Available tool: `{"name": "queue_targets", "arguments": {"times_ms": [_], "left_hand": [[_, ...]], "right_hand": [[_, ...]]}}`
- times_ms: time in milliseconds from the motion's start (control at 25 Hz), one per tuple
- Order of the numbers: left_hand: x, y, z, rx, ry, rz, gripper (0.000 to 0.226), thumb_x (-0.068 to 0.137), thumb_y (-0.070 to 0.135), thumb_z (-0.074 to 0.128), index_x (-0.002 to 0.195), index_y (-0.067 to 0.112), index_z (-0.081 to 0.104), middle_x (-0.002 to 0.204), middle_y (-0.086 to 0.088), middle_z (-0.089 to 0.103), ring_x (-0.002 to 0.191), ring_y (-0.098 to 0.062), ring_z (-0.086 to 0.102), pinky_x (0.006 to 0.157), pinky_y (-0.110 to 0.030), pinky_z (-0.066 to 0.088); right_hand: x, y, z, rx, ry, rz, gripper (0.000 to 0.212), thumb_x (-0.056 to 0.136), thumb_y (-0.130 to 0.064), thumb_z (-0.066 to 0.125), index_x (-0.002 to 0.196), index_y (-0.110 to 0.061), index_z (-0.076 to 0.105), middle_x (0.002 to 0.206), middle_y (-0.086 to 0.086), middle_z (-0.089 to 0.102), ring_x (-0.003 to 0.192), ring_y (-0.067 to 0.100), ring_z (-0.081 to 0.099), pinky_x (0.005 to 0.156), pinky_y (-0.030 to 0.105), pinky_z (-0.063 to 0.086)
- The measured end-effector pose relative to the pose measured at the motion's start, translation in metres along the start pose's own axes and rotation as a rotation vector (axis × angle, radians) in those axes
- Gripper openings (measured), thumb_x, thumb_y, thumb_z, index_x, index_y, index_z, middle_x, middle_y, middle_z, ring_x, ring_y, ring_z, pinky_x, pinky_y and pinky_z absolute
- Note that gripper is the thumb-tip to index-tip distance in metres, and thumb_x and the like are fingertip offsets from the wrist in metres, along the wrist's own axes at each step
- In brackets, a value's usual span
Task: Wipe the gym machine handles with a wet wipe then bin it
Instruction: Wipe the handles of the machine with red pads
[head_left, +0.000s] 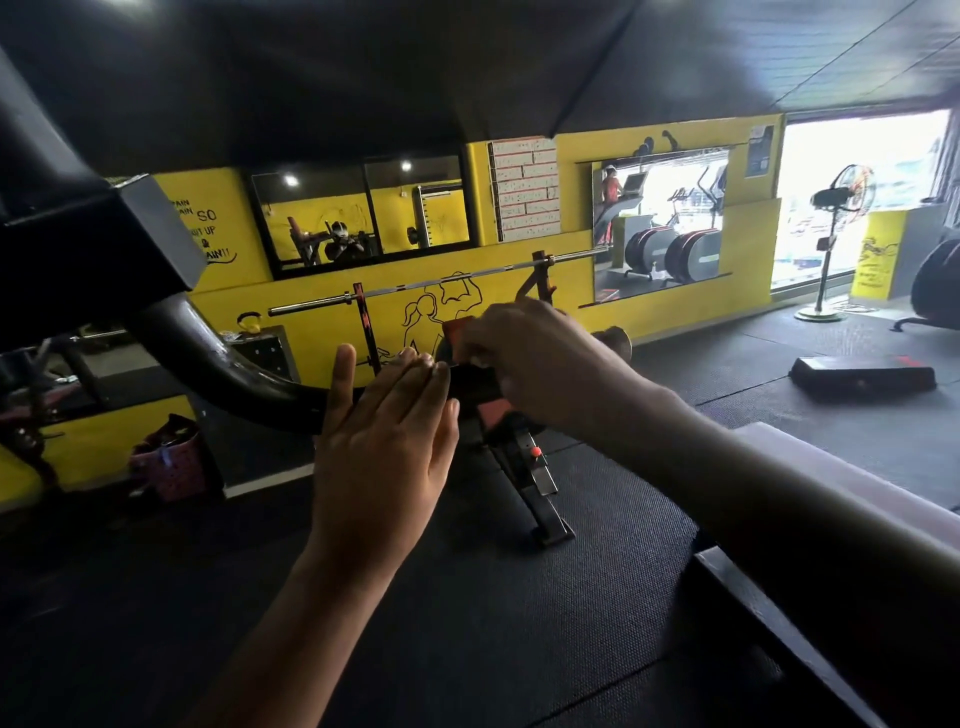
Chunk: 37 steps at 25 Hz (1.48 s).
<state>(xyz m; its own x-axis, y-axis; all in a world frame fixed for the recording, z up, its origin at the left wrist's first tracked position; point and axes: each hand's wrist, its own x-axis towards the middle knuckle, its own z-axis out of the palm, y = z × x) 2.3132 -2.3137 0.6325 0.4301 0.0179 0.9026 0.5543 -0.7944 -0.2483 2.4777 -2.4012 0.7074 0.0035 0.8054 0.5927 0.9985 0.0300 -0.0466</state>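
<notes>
1. Steadies the curved black metal machine handle with the left grip: open, fingers straight, tips touching the bar, probably to stop it swinging.
2. Curls the right grip closed around that handle's end, seemingly for rubbing.
3. Shows no wet wipe plainly; perhaps hidden under the right fingers, cannot tell.
4. Counts two grips, one handle within reach, one chrome barbell and one pedestal fan behind.

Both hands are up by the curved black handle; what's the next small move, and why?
Probably pull a wipe free with the left hand: its straight fingers touch the red-and-black item, seemingly the pack, which the right hand grips, and no loose wipe shows near the handle.
</notes>
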Motion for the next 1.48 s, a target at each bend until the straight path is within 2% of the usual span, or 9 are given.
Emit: {"name": "queue_targets", "arguments": {"times_ms": [120,240,360,640,760,880,1120,1280,1480], "left_hand": [[0.0,-0.001,0.001,-0.008,-0.01,0.001,0.03,0.097,0.023,0.056,0.119,0.006,0.066,0.122,-0.013,0.068,0.119,-0.025,0.061,0.12,-0.053,0.017],[0.002,0.0,0.003,-0.027,-0.031,-0.011,0.033,0.097,0.026,0.056,0.121,0.006,0.066,0.124,-0.013,0.066,0.122,-0.025,0.059,0.12,-0.052,0.015],[0.005,0.003,0.004,-0.046,-0.032,-0.017,0.033,0.098,0.026,0.054,0.121,0.005,0.066,0.124,-0.013,0.066,0.124,-0.025,0.058,0.121,-0.05,0.014],[0.003,0.002,0.004,-0.029,-0.031,0.005,0.034,0.097,0.023,0.054,0.124,0.004,0.063,0.127,-0.014,0.064,0.125,-0.025,0.057,0.12,-0.053,0.016],[0.005,0.003,0.006,-0.026,-0.035,0.017,0.035,0.096,0.022,0.054,0.124,0.003,0.063,0.127,-0.015,0.064,0.126,-0.025,0.056,0.12,-0.052,0.015],[0.005,0.003,0.008,-0.034,-0.028,0.026,0.035,0.095,0.021,0.057,0.124,0.002,0.063,0.127,-0.015,0.063,0.127,-0.027,0.055,0.121,-0.05,0.012],[0.005,0.004,0.005,-0.013,-0.05,0.027,0.035,0.096,0.021,0.057,0.125,0.003,0.063,0.128,-0.015,0.063,0.127,-0.026,0.055,0.121,-0.05,0.013],[0.006,0.007,0.003,-0.004,-0.072,0.019,0.036,0.096,0.023,0.055,0.126,0.004,0.062,0.128,-0.015,0.063,0.127,-0.026,0.054,0.121,-0.051,0.014],[0.01,0.007,0.003,0.013,-0.086,0.056,0.035,0.097,0.023,0.054,0.125,0.004,0.063,0.127,-0.015,0.063,0.127,-0.027,0.055,0.12,-0.053,0.014]], "right_hand": [[-0.023,0.0,0.027,-0.052,0.345,0.198,0.028,0.09,-0.003,0.057,0.113,-0.017,0.066,0.111,0.002,0.067,0.103,0.018,0.056,0.075,0.017,0.034],[-0.05,-0.014,0.061,-0.037,0.569,0.056,0.03,0.09,-0.017,0.056,0.117,-0.011,0.066,0.116,0.006,0.066,0.105,0.022,0.055,0.082,0.024,0.043],[-0.057,-0.022,0.091,0.207,0.825,0.192,0.019,0.09,-0.01,0.061,0.107,-0.012,0.069,0.106,0.005,0.065,0.094,0.02,0.055,0.076,0.031,0.049],[-0.045,-0.044,0.116,1.017,1.017,0.624,0.006,0.087,-0.005,0.07,0.089,-0.008,0.065,0.092,0.001,0.061,0.084,0.014,0.06,0.07,0.03,0.05],[-0.039,-0.077,0.101,1.949,0.98,0.704,0.007,0.096,-0.001,0.054,0.099,-0.006,0.058,0.085,0.004,0.064,0.081,0.013,0.06,0.072,0.024,0.052],[-0.038,-0.086,0.091,2.333,0.935,0.833,0.014,0.1,-0.005,0.05,0.107,-0.01,0.061,0.094,0.008,0.069,0.085,0.012,0.068,0.072,0.021,0.057],[-0.02,-0.05,0.088,2.436,0.763,0.98,0.021,0.1,0.0,0.041,0.087,-0.004,0.057,0.079,0.008,0.054,0.069,0.01,0.054,0.065,0.017,0.053],[-0.021,-0.026,0.093,2.446,0.855,0.844,0.022,0.097,-0.002,0.049,0.115,0.003,0.061,0.106,0.016,0.067,0.096,0.019,0.067,0.096,0.028,0.053],[-0.035,-0.027,0.094,2.397,0.851,0.749,0.028,0.098,-0.007,0.05,0.124,0.002,0.057,0.109,0.015,0.061,0.097,0.018,0.06,0.097,0.029,0.048]]}}
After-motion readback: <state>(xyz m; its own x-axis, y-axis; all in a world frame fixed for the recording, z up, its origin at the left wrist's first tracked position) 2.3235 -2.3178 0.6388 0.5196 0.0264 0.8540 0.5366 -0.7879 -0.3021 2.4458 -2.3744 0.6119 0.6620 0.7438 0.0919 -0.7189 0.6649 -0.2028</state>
